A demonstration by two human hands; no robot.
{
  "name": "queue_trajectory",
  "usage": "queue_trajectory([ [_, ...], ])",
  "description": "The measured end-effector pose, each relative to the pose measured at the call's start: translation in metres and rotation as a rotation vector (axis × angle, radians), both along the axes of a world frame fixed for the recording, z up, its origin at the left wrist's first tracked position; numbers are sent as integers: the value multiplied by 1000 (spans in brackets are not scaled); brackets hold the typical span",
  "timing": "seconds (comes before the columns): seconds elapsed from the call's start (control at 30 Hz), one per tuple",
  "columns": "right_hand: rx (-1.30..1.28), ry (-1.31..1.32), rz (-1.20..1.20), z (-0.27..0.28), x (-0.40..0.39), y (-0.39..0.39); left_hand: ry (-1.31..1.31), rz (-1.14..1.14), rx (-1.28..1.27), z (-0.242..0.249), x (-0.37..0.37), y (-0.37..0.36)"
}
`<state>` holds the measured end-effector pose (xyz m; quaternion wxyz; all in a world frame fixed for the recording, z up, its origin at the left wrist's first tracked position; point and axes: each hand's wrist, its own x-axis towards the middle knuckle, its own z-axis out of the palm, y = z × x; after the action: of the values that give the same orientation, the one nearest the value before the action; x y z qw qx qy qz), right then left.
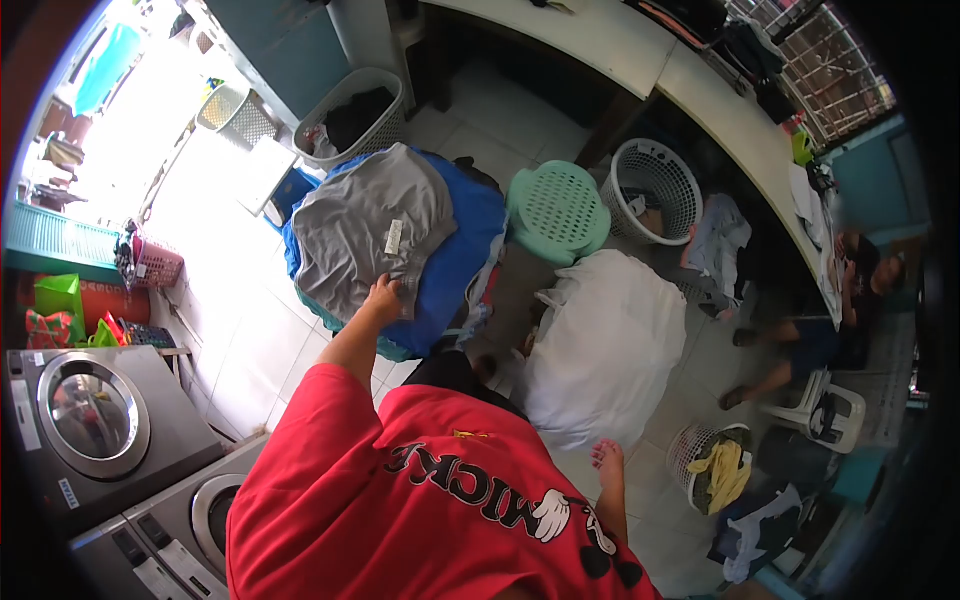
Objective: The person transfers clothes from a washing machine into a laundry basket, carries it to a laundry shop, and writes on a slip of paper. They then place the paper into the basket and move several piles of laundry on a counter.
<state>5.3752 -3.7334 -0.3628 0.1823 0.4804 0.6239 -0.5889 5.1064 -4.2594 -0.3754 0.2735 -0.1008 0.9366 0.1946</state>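
My left hand (382, 301) lies on the near edge of a grey garment (365, 215), fingers stretched over the cloth. A white label (393, 238) shows on the garment. It is spread on top of a pile with blue cloth (465, 220) under it; what supports the pile is hidden. To the right stands a big white bundle (610, 345), its surface wrinkled. Below that bundle, my right hand (607, 456) hangs in the air beside my red shirt (440, 490). Its fingers are loosely bent and apart, with nothing in them.
A green plastic stool (558, 210) and a grey laundry basket (690, 190) stand beyond the bundle. Another basket (390, 125) sits behind the pile. Front-loading washers (150, 410) are at lower left. A long counter (720, 125) runs along the far side. A person (865, 285) sits at right.
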Motion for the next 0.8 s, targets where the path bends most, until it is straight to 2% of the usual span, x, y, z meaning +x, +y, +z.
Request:
queue_trajectory([
  [0.07,-13,-133,-55,-6,12,7,3,6,-3,0,-1,1],
  [0.17,58,-162,-106,-1,23,23,-4,16,-13,1,-9,2],
  [0.27,112,-53,-104,18,28,26,20,0,-101,-10,-21,-12],
  [0.4,162,-37,-81,40,43,29,87,0,-161,-22,-40,-32],
  [0.47,191,-129,-99,56,56,20,126,4,-190,-23,-48,-50],
  [0.67,137,-209,-325,55,107,7,90,11,-192,-15,-66,-76],
  [0.8,139,-208,-416,62,82,-41,33,96,-131,-36,-76,-108],
])
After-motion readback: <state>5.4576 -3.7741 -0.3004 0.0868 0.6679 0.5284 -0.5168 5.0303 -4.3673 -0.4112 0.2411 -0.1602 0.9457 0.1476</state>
